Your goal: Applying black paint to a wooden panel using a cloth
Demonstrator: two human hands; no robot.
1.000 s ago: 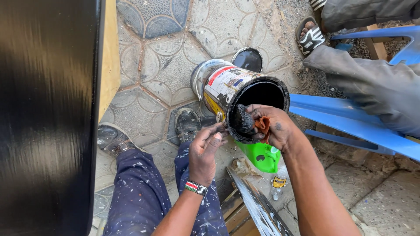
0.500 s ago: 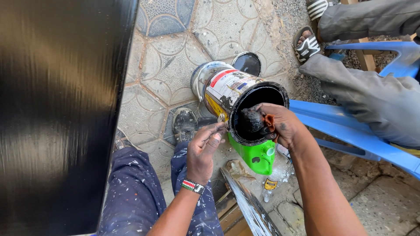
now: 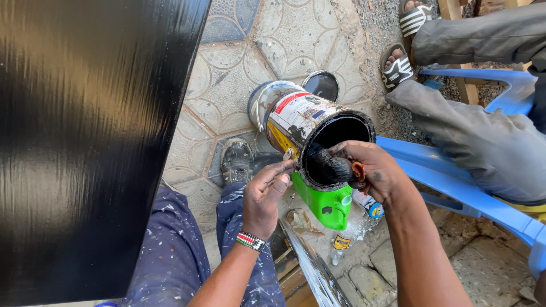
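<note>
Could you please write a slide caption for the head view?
Left hand steadies a tilted paint can while the right hand dips a blackened brush inside.

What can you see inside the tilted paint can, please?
Inside the paint can the walls are coated black, and the right hand pushes a black-soaked brush in. The can's bottom is hidden behind them.

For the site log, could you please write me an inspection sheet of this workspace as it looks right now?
Surface: patterned paving stones, dusty.
Job's things: tilted paint can, black inside; black-soaked brush at its mouth; glossy black panel.
Clutter: green container, second tin, round lid, clear bottle.
Hands: left hand grips the can's rim; right hand holds the brush.
Cables: nothing seen.
Surroundings: blue plastic chair; another person's sandalled feet.
</note>
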